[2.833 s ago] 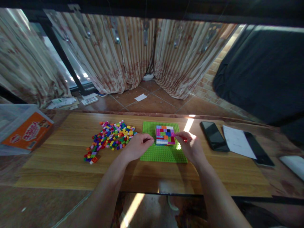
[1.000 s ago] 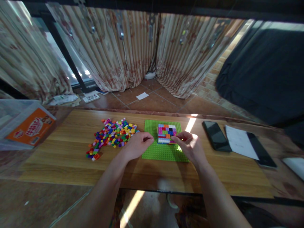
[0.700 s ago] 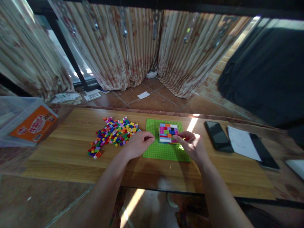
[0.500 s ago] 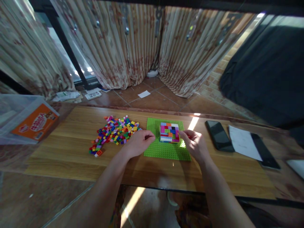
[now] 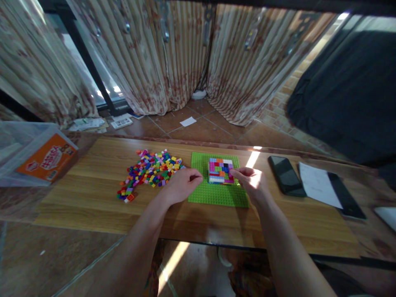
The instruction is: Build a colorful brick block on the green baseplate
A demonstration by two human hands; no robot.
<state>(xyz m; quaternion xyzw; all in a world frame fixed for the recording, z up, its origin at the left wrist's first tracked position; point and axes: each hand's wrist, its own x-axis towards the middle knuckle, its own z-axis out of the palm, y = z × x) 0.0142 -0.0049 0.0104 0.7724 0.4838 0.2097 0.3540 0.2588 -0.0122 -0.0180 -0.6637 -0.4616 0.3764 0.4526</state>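
Note:
On a green studded baseplate point(image 5: 216, 198) stands a low square block of toy bricks point(image 5: 218, 175) in mixed colours, white, blue, orange and magenta among them. My right hand point(image 5: 252, 179) pinches at the block's right edge, its fingertips on a small magenta toy brick point(image 5: 231, 171). Over the baseplate's left edge my left hand point(image 5: 182, 185) is closed, thumb and forefinger together, apart from the block. Whatever it may hold is hidden. Left of that hand spreads a pile of loose toy bricks point(image 5: 154, 167).
A black phone point(image 5: 286, 176) lies on the wooden table point(image 5: 93, 198) at the right. Beyond it are a white paper point(image 5: 318, 185) and a dark flat device point(image 5: 346, 196). A clear plastic box point(image 5: 24, 144) with an orange label stands far left. Curtains point(image 5: 173, 62) hang behind.
My right hand has shifted slightly left, its fingertips now over the block's right edge. My left hand stays almost where it was. The view has shifted slightly.

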